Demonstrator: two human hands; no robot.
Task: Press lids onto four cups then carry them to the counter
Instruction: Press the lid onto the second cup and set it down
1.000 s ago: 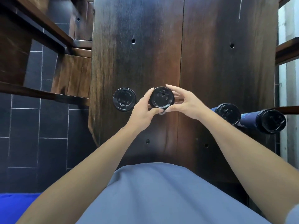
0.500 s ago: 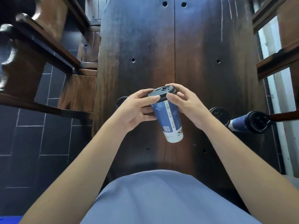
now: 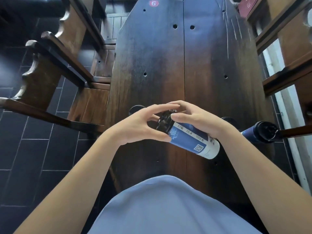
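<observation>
A blue paper cup (image 3: pixel 190 141) with a black lid (image 3: pixel 164 123) is held tilted above the dark wooden table (image 3: pixel 168 65), lid pointing left. My right hand (image 3: pixel 194 120) grips the cup's upper part from above. My left hand (image 3: pixel 140 125) curls round the lid's rim with thumb under and fingers over. Another lidded blue cup (image 3: pixel 260 132) shows at the right. A black lid top (image 3: pixel 228 119) peeks out behind my right wrist, and another (image 3: pixel 135 108) behind my left hand.
Wooden chairs (image 3: pixel 55 78) stand to the left of the table and wooden rails (image 3: pixel 287 76) to the right. A red round sticker with the number 6 (image 3: pixel 153 3) marks the table's far end. Dark floor tiles (image 3: pixel 33 149) lie at the left.
The cup has been lifted off the table and tilted over onto its side between both hands. The view has swung up along the table.
</observation>
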